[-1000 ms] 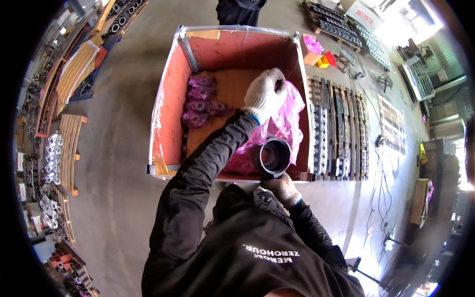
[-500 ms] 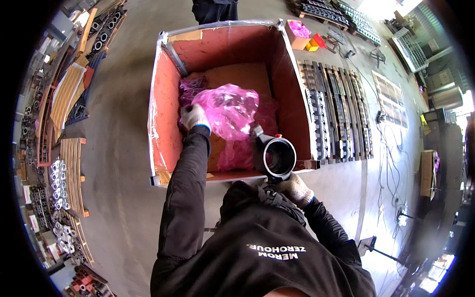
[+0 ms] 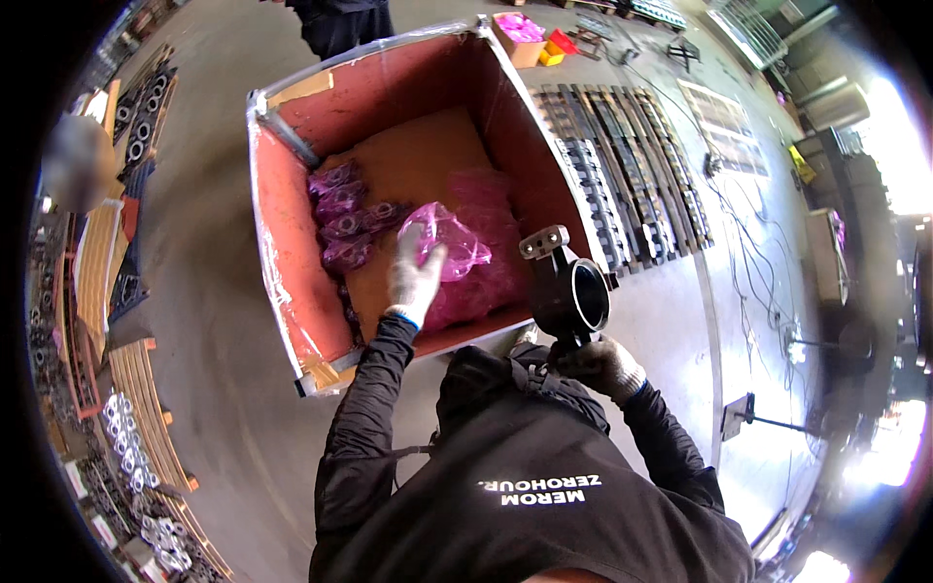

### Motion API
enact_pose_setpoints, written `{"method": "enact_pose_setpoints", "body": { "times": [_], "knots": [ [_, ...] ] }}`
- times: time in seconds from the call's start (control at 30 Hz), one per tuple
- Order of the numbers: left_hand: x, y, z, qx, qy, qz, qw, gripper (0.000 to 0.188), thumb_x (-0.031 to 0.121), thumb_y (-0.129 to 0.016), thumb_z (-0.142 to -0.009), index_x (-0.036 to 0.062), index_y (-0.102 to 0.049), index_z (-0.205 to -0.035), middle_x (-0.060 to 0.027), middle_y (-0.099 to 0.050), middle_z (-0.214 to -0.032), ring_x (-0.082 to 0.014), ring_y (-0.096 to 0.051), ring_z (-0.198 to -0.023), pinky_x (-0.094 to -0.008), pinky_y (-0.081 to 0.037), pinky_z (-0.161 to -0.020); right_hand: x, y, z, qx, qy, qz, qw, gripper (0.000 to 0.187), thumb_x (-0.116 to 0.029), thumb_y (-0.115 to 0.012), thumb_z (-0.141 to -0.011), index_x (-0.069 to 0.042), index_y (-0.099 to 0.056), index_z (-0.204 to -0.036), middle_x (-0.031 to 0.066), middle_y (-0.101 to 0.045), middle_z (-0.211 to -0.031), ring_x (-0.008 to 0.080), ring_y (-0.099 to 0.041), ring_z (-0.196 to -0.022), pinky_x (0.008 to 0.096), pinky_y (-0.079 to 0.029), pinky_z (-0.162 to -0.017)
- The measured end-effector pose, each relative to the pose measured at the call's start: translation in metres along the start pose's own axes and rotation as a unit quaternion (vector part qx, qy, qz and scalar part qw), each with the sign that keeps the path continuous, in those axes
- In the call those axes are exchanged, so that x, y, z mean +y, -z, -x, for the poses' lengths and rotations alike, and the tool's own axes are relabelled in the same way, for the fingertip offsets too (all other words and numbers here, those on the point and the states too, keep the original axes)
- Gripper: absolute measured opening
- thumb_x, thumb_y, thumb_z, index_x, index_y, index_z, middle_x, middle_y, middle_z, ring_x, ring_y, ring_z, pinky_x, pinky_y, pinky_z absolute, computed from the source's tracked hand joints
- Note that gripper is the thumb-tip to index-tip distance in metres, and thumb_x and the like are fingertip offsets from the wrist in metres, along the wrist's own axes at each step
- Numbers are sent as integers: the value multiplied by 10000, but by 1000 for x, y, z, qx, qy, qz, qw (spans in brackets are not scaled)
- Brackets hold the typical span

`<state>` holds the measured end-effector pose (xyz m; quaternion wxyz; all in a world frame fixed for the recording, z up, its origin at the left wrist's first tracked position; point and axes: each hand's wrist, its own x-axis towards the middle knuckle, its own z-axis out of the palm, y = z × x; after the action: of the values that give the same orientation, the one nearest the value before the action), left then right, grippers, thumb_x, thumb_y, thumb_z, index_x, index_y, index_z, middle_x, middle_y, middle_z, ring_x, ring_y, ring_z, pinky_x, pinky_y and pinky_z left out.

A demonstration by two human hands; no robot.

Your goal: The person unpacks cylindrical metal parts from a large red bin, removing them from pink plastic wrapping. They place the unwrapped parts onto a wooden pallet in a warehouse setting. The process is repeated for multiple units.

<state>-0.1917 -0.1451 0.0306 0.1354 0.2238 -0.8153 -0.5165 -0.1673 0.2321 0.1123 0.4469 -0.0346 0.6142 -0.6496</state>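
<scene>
My gloved left hand (image 3: 418,277) reaches into a large red-walled crate (image 3: 520,126). Its thumb and fingers are around the edge of a thin, translucent pink plastic bag (image 3: 449,243). In my gloved right hand (image 3: 604,369) is a black metal part (image 3: 562,291), held by its lower end over the crate's near right corner. This part has a round, hollow opening facing up and a lug with holes at its far end. More pink plastic (image 3: 476,296) lies in the crate below the bag. Several pink-wrapped parts (image 3: 340,219) lie along the crate's left side, on brown cardboard (image 3: 418,141).
A person in dark clothing (image 3: 345,29) stands beyond the crate. To the right, rows of dark metal parts (image 3: 622,175) lie on the floor, with cables (image 3: 748,253) past them. Wooden pallets (image 3: 146,408) and metal parts (image 3: 126,442) line the left side. A cardboard box (image 3: 525,49) stands behind.
The pink bag has come nearer to me and looks smaller and less spread out. My right hand has moved the black part right and tilted it. The view has turned, shifting the crate left.
</scene>
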Motion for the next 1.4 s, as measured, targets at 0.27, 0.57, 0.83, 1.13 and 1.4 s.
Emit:
{"method": "enact_pose_setpoints", "body": {
  "times": [0.27, 0.57, 0.83, 1.13, 1.4],
  "knots": [
    [125, -124, 46, -475, 101, 424, 765, 268, 189, -525, -1043, 28, -619, -1234, -12, -630, -1110, -90, -560, -1033, -248, -443, -954, -16, 10, 77, -5, -112, -366, 924, 549, -43, -622, -737, 72, -527, -1266, 241, -633, -1177, 351, -660, -970, 503, -511, -998],
    [173, -226, 130, -368, 113, 158, 909, 309, 317, -700, -940, 8, -684, -927, 30, -604, -777, -62, -501, -733, -244, -431, -675, 73, 92, 156, 138, -101, -439, 882, 441, -182, -615, -849, 75, -571, -1204, 215, -668, -1104, 333, -661, -963, 501, -517, -939],
    [223, -305, 181, -331, 161, 77, 927, 344, 325, -760, -883, -11, -714, -826, 20, -644, -690, -59, -526, -594, -235, -424, -570, 124, 174, 187, 259, 54, -545, 796, 592, -542, -451, -991, -45, -504, -1307, 176, -573, -1324, 334, -537, -1219, 521, -371, -1090],
    [226, -385, 195, -321, 233, 98, 913, 343, 322, -733, -880, 2, -714, -1003, -21, -672, -867, -115, -574, -741, -267, -451, -680, 126, 252, 238, 300, 55, -544, 782, 705, -589, -327, -1012, -4, -500, -1366, 179, -568, -1349, 340, -571, -1189, 544, -464, -1008],
    [257, -459, 170, -327, 278, 119, 895, 340, 354, -680, -885, 51, -717, -1034, -21, -676, -906, -121, -604, -789, -281, -483, -716, 109, 331, 234, 365, 61, -519, 771, 503, -416, -453, -1028, 10, -555, -1275, 184, -631, -1193, 297, -661, -1015, 449, -567, -882]
  ]
}}
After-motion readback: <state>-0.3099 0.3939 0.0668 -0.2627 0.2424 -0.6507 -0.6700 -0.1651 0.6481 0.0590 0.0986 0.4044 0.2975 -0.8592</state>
